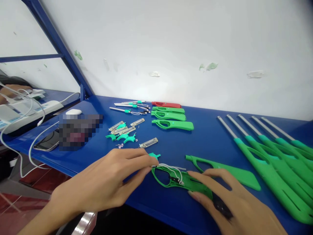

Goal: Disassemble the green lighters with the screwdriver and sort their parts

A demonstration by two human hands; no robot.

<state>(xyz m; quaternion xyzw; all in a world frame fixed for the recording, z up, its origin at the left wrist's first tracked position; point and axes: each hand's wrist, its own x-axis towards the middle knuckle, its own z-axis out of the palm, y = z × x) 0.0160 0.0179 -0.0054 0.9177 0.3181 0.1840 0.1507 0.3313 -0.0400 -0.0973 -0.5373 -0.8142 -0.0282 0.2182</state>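
My left hand [114, 176] pinches the white wire [171, 166] at the front end of an opened green lighter shell half [195, 184]. The wire loops back to a small black part inside the shell, which lies with its hollow side up. My right hand [232, 195] grips the rear of this shell between thumb and fingers. A black object [221, 205], mostly hidden, sits under my right palm. Just behind lies the other green shell half [227, 168]. Near my left fingertips is a teal plastic piece [154, 156].
Several finished green lighters [271, 163] lie at right. Several green shells [173, 124] and a red shell [166, 104] sit behind. Metal tubes with wires [122, 110], clear fuel tanks [149, 142] and teal pieces [129, 138] lie left of them. A phone [49, 140] and cables are at left.
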